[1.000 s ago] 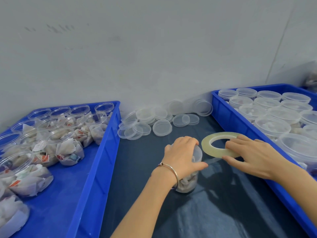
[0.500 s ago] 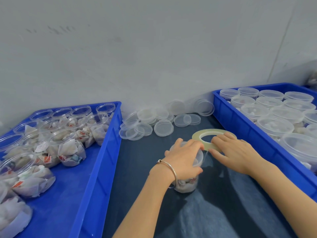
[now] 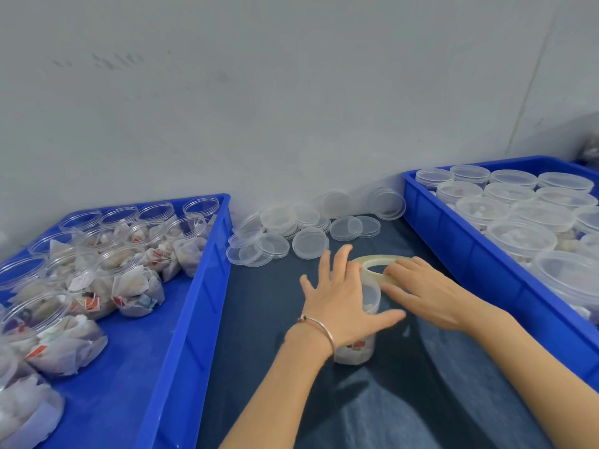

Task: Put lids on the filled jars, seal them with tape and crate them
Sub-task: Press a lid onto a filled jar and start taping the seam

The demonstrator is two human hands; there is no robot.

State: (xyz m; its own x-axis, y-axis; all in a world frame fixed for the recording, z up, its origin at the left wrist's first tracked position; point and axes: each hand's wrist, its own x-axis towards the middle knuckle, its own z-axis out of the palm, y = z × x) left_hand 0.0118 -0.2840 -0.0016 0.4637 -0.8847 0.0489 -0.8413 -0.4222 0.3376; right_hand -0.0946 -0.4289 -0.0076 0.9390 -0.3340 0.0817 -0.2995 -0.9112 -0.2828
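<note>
A clear jar (image 3: 358, 348) filled with white sachets stands on the dark table top between two blue crates. My left hand (image 3: 340, 296) lies flat on its lid with the fingers spread and straight. My right hand (image 3: 428, 296) holds the roll of clear tape (image 3: 372, 264) against the jar's far right side, fingers curled over the ring. The crate on the left (image 3: 201, 286) holds several open filled jars (image 3: 129, 280). Several lidded jars (image 3: 518, 234) sit in the crate on the right (image 3: 453, 241).
Loose clear lids (image 3: 308, 243) lie in a heap at the back of the table against the grey wall. The dark table surface (image 3: 372, 409) stretches toward me between the two crates.
My right hand has brought the tape roll left, up against the jar. My left hand has gone from gripping the lid to lying flat on it with spread fingers.
</note>
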